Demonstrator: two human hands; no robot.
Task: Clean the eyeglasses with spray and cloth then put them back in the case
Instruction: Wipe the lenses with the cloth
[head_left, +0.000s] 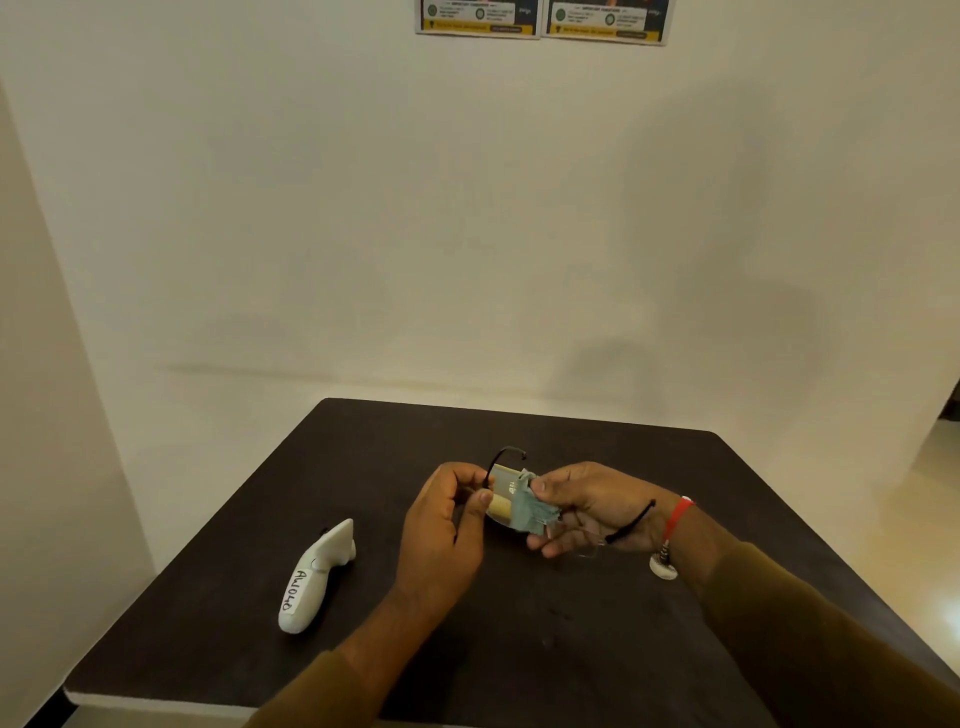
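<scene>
Right hand (587, 506) fingers pinch a crumpled grey-green cloth (532, 512) against a lens of the thin black-framed eyeglasses (506, 486); left hand (447, 519) fingers grip the frame's other side, above the dark bench (519, 649). A white labelled controller (314, 579) lies well left.

Sitting on the table (675, 649) left of both hands, a handheld controller (316, 578); above the table's middle, eyeglasses (506, 491) between left hand (441, 525) and right hand (597, 512), cloth (535, 512) against them on the right.
</scene>
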